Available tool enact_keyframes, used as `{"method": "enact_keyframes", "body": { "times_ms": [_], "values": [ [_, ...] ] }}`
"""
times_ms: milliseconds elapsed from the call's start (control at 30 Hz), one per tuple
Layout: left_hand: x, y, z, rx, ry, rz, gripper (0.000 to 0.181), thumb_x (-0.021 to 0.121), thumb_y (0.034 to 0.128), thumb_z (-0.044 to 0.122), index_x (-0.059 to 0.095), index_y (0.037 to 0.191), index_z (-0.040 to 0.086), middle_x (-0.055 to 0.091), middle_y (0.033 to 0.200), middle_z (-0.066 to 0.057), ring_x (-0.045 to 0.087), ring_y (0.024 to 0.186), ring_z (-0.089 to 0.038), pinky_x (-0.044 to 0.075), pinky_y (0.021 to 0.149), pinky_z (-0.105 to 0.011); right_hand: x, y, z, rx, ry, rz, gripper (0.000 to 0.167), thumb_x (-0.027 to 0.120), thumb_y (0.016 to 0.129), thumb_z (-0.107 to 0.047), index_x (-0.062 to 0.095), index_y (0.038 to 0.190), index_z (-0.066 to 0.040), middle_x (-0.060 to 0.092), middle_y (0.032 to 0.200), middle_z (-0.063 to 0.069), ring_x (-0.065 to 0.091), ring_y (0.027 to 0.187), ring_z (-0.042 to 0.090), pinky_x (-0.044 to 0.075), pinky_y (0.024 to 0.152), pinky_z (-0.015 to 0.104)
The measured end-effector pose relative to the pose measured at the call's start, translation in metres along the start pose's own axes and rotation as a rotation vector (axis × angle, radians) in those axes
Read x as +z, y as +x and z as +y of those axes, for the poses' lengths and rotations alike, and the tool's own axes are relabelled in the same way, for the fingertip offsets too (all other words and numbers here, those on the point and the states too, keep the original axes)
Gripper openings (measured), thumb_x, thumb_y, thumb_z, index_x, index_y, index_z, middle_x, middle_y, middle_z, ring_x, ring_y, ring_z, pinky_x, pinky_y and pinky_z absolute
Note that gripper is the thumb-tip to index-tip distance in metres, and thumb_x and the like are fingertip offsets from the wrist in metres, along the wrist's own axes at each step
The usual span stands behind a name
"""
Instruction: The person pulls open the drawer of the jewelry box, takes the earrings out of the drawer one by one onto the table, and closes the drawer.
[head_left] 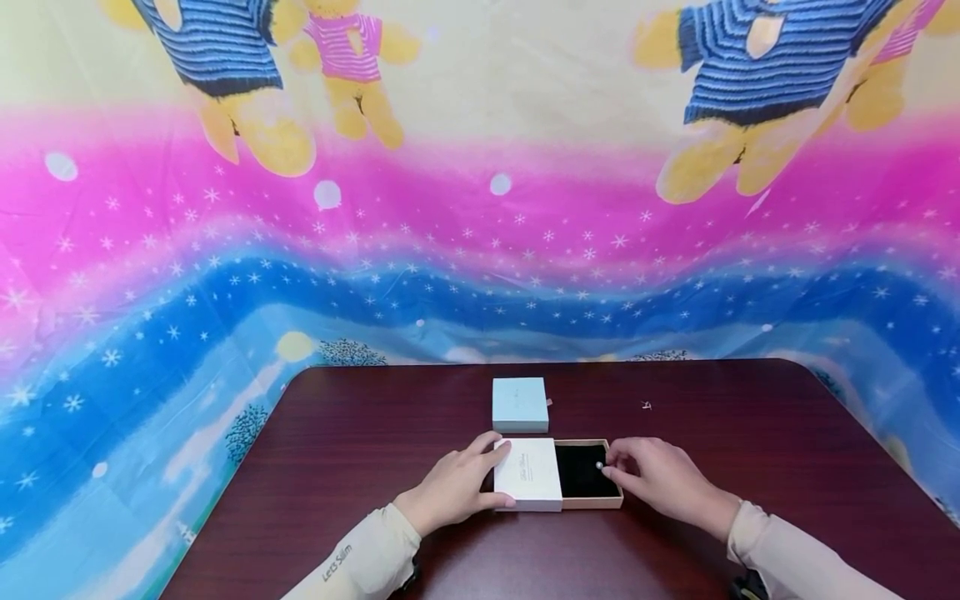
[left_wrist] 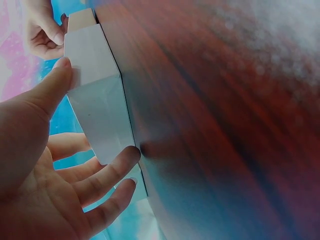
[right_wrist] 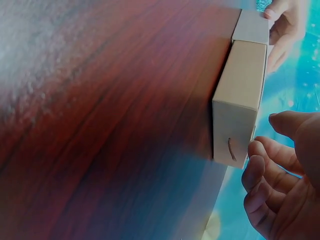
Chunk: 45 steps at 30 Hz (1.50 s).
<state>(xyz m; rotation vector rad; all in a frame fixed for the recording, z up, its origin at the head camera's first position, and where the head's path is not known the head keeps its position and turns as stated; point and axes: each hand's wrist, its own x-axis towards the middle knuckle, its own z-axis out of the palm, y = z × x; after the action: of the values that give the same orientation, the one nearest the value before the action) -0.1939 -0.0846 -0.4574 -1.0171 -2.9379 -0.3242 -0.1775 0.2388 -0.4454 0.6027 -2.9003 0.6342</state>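
Note:
A white slide-out box lies on the table; its white sleeve (head_left: 527, 473) has faint print on top. My left hand (head_left: 457, 483) holds the sleeve at its left end, the thumb on the near side and fingers at the far side. Out of the right end sticks a tan drawer (head_left: 592, 502) lined with a black pad (head_left: 577, 475). A tiny shiny bead-like piece (head_left: 599, 465) shows at the tips of my right hand (head_left: 660, 479), over the pad's right side. In the right wrist view the thumb and forefinger look apart, and the piece is hidden.
A pale blue box (head_left: 520, 404) with a small tab on its right side stands behind the white one. A tiny silvery piece (head_left: 646, 406) lies on the dark wooden table (head_left: 390, 408) at the back right. A patterned cloth (head_left: 480, 250) hangs behind the table.

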Motion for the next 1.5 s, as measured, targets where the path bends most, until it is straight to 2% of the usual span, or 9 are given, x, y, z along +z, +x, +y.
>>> {"method": "enact_keyframes", "body": {
  "times_ms": [833,1067,1500],
  "values": [
    [0.002,0.001,-0.003,0.017,0.001,0.018,0.078,0.072,0.0875,0.057,0.052,0.149,0.012,0.049,0.150,-0.008,0.072,0.093,-0.023,0.057,0.083,-0.039,0.003,0.010,-0.003,-0.004,-0.083,-0.006,0.009,0.078,0.088,-0.027,0.071,0.090,-0.023,0.057,0.071,-0.021,0.046,0.062,-0.007,0.041,0.056,0.021],
    [0.002,0.000,-0.002,0.018,0.005,0.025,0.079,0.072,0.0869,0.057,0.052,0.148,0.012,0.050,0.149,-0.008,0.071,0.101,-0.024,0.056,0.084,-0.040,0.005,0.011,-0.004,-0.044,-0.123,0.007,0.010,0.079,0.087,-0.027,0.071,0.090,-0.021,0.053,0.072,-0.020,0.044,0.062,-0.006,0.040,0.055,0.022],
    [0.001,0.000,-0.001,0.016,0.000,0.017,0.078,0.072,0.0872,0.056,0.052,0.149,0.012,0.050,0.150,-0.008,0.071,0.099,-0.023,0.056,0.083,-0.041,0.006,0.015,-0.003,-0.068,-0.155,-0.014,0.011,0.079,0.087,-0.026,0.072,0.092,-0.019,0.049,0.069,-0.020,0.041,0.060,-0.006,0.039,0.054,0.020]
  ]
}}
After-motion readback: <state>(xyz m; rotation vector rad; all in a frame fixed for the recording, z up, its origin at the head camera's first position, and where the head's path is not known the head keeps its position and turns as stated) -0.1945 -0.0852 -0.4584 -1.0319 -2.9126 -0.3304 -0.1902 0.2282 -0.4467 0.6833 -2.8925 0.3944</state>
